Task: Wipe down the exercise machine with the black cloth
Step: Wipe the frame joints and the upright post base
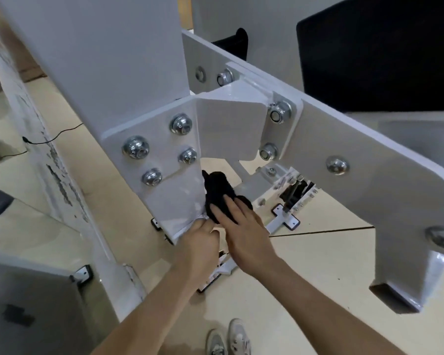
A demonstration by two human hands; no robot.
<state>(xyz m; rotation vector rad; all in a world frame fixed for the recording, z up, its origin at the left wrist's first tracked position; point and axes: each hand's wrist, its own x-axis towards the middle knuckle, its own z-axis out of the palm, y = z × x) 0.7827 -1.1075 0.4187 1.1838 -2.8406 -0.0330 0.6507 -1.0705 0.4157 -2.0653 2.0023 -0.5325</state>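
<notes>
Centre frame: black cloth (215, 187) bunched against white upright post (174, 203) of exercise machine (344, 139), just below bolted plate (157, 131). Right hand (244, 234) presses it, fingers straight, grip apart. Left hand (200, 242) at cloth's 7 o'clock, fingers curled at post's lower edge; cannot tell if its grip clamps anything. Black pad (377, 52) at 1 o'clock, sneakers (228, 339) at 6 o'clock.

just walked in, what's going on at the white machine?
A person is wiping the machine with the black cloth. The right hand presses the cloth with straight fingers against the edge of the column, low down, below the bolted plate. The left hand sits curled at the column's bottom edge beside the cloth; whether it grips anything is unclear.
</notes>
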